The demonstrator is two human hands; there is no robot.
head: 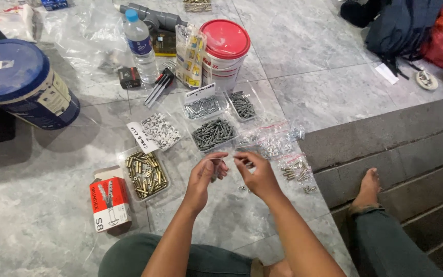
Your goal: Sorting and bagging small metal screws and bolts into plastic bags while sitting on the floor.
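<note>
On the floor (334,87) I count two buckets: a blue one (19,84) and a white one with a red lid (225,51). There is one water bottle (140,46), one red and white box (109,204), and five open trays of screws and clips (212,133). Two hands, left (206,177) and right (256,174), are above them.

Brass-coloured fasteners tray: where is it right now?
In the head view, the tray of brass fasteners lies on the floor left of the left hand, beside the red-and-white box.

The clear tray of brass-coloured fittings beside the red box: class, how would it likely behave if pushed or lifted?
The clear tray looks thin, so it may flex when lifted. It is packed with metal fittings, so probably heavy for its size. On the smooth tiled floor it should slide, not tip.
</note>
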